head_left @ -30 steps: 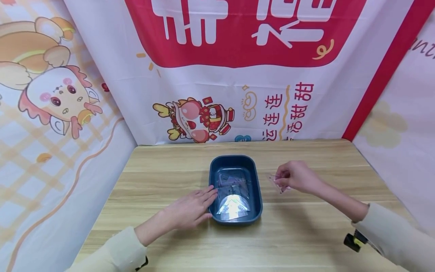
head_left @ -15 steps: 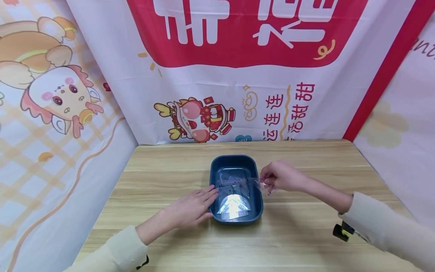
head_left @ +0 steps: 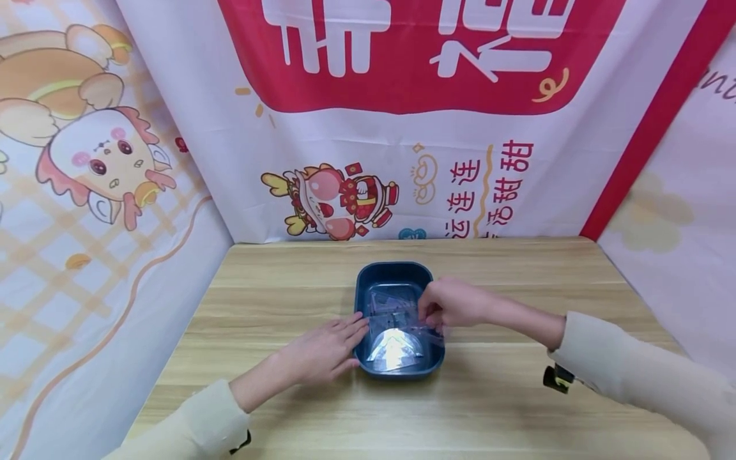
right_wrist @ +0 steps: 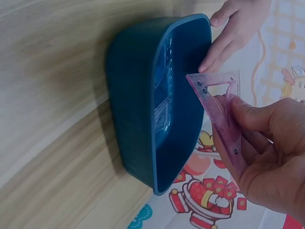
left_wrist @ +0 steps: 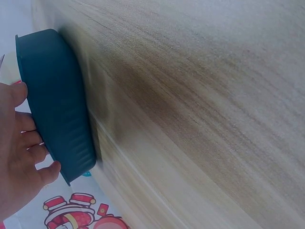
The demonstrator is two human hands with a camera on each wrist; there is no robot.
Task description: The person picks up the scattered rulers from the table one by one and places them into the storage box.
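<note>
A dark blue-green bin [head_left: 397, 273] stands on the wooden table. In the head view, my left hand [head_left: 322, 351] touches its left rim with extended fingers; the left wrist view shows those fingertips along the rim. My right hand [head_left: 457, 303] is over the right rim. Between thumb and fingers it pinches a see-through pink set square [right_wrist: 217, 112], held tilted above the bin's opening in the right wrist view. Inside lie clear plastic drawing tools: a protractor [head_left: 393, 348] with a bright glare and a purplish flat piece [head_left: 391, 303], partly overlapping.
The pale wood table [head_left: 276, 287] extends around the bin on all sides. A printed cloth [head_left: 397, 140] hangs at its back edge, with more patterned cloth on the left and right. A dark wrist device [head_left: 558, 378] is at the right sleeve.
My right hand has moved left with the set square, from the table right of the bin to over its right side. The left hand has stayed at the rim.
</note>
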